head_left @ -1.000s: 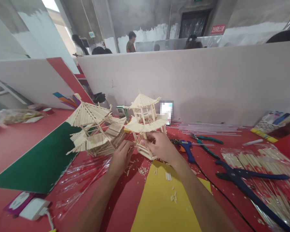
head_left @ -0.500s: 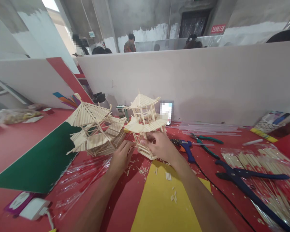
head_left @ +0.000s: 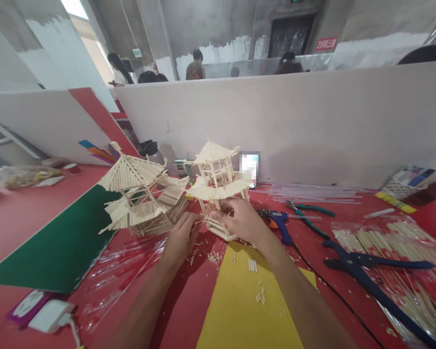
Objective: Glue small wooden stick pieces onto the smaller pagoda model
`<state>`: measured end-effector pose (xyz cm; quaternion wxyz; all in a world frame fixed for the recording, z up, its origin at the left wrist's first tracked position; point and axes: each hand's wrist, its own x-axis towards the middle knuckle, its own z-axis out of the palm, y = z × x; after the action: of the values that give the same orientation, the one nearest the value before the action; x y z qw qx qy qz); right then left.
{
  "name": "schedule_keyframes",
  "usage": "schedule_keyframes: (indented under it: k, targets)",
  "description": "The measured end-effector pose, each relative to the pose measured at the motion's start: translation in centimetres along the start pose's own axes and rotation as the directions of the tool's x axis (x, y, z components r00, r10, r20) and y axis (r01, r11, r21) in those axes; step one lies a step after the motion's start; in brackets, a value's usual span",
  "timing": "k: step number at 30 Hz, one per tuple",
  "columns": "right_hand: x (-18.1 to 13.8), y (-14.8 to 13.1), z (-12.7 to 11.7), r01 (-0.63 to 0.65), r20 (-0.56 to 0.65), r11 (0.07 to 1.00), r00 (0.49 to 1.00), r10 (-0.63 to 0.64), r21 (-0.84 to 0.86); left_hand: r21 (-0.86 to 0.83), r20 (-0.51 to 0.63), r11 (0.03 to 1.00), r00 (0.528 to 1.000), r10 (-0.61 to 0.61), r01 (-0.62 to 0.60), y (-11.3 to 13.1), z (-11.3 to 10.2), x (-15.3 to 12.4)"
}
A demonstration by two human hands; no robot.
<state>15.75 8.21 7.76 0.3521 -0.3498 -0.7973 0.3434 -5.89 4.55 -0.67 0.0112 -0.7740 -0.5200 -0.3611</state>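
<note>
A two-tiered pagoda model [head_left: 212, 191] made of pale wooden sticks stands upright on the red table. My right hand [head_left: 240, 218] is closed around its lower right side, below the lower roof, with thumb and fingers at the posts. At the model's lower left corner is my left hand [head_left: 183, 232], its fingertips pinched together close to the base. What those fingertips hold, if anything, is too small to make out. Just left of that hand stands a wider stick pavilion [head_left: 138, 194] with slatted roofs. Wood crumbs [head_left: 214, 257] lie in front of the model.
Yellow sheet [head_left: 254, 305] with short stick pieces lies in front. Rightward are a blue glue gun [head_left: 283, 228] with cord, green-handled pliers [head_left: 312, 220], a large blue cutter [head_left: 363, 271] and bagged sticks [head_left: 396, 252]. A green board [head_left: 61, 247] and power adapter [head_left: 53, 315] lie left.
Both hands keep their places at the pagoda model. The view has shifted very slightly; nothing on the table has visibly moved.
</note>
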Motion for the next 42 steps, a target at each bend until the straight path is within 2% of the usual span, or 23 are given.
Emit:
schedule_keyframes:
  k: [17, 23, 28, 33, 36, 39, 42]
  targets:
    - [0.0, 0.2, -0.1, -0.005, 0.018, 1.000, 1.000, 0.005, -0.001, -0.010, 0.003, 1.000, 1.000, 0.003, -0.003, 0.2, 0.1, 0.0]
    - [0.0, 0.8, -0.7, -0.002, 0.007, 1.000, 1.000, 0.002, 0.006, 0.002, 0.027, 0.999, 0.999, -0.038, 0.038, 0.7, -1.0, -0.2]
    - [-0.1, 2.0, -1.9, -0.013, -0.039, 0.997, 0.999, 0.016, 0.073, 0.000, 0.053, 0.999, 0.998, -0.035, 0.035, 1.0, -1.2, -0.5]
    - [-0.2, 4.3, -2.4, -0.041, -0.022, 0.982, 0.999, 0.046, 0.183, -0.006, 0.036, 1.000, 0.999, -0.008, 0.008, 1.3, -0.5, -0.6]
    - [-0.2, 4.7, -2.7, -0.019, -0.026, 0.964, 0.999, 0.027, 0.267, -0.012, -0.014, 1.000, 1.000, 0.028, -0.028, 1.7, -0.6, -0.6]
    - [-0.3, 4.2, -3.0, -0.010, -0.026, 0.942, 0.999, 0.019, 0.335, -0.012, -0.172, 0.998, 0.984, 0.054, -0.057, 2.3, -1.2, -0.6]
    - [-0.4, 3.4, -3.3, -0.001, -0.018, 0.934, 1.000, 0.008, 0.358, 0.017, -0.327, 0.996, 0.941, 0.091, -0.091, 2.9, -1.8, -0.8]
